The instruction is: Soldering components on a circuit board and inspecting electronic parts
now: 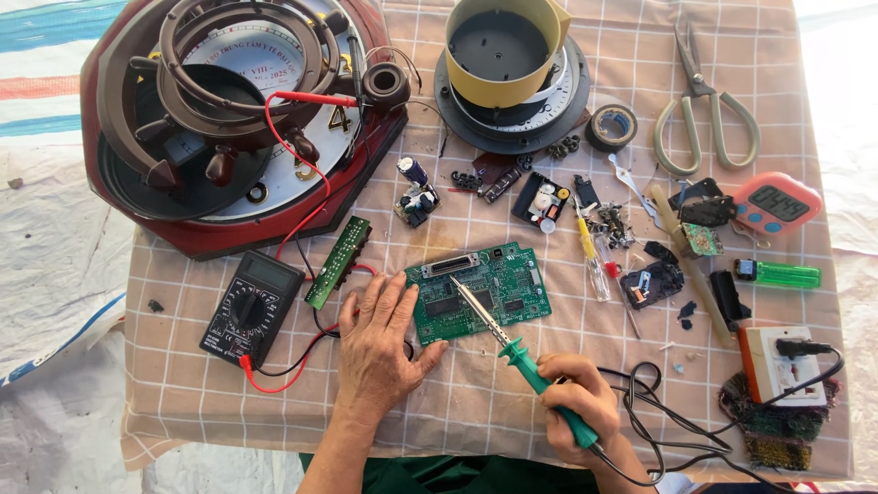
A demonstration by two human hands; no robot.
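Both forearms run off frame; left hand (380, 352) covers circuit board (482, 290) edge.

circuit board (489, 288): green, rectangular, laid flat on checked cloth, chips and grey connector facing up, slightly skewed | soldering iron (521, 352): green handle, metal shaft slanted up-left, tip set on the board's middle, black cord trailing right

black multimeter (250, 308), scissors (702, 108), green lighter (779, 273), pink timer (776, 203), tape roll (611, 127)
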